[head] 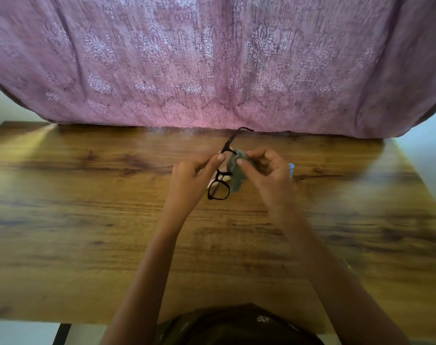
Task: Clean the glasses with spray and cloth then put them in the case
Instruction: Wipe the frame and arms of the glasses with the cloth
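Black-framed glasses (218,189) hang above the middle of the wooden table (87,220), one lens low, one temple arm pointing up and away. My left hand (190,178) pinches the frame near its upper part. My right hand (269,171) pinches a grey cloth (235,170) around the other lens, which the cloth hides. A pale object, perhaps the case (224,180), shows in part behind the glasses. A small blue piece, perhaps the spray bottle (291,168), peeks out behind my right hand.
A pink patterned curtain (212,66) hangs along the table's far edge. The table's near edge runs just in front of my body, with a black leg (61,333) at the lower left.
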